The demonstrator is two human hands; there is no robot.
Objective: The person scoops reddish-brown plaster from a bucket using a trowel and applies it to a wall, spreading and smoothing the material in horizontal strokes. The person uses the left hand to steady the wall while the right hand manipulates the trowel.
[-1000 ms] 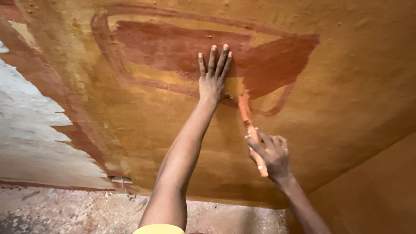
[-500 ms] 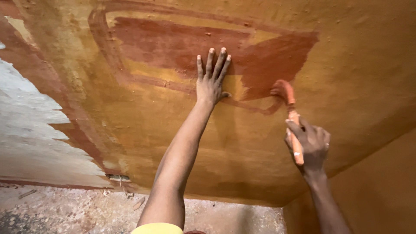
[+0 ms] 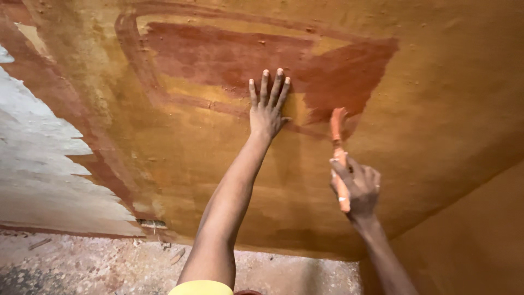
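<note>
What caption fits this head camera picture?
Left hand flat on an ochre wall, right hand brushing red paint with a paintbrush.

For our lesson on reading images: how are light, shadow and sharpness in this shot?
Head view: warm, soft light on the wall, no glare; faint shadow beside the left hand; dimmer toward the right edge; right hand and brush slightly soft; wide-lens curving at the edges.

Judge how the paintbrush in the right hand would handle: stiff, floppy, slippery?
The paintbrush probably has a stiff handle, since it stays straight in the right hand. Its bristles look floppy, curving against the wall. Reddish paint coating it may make it slippery.
</note>
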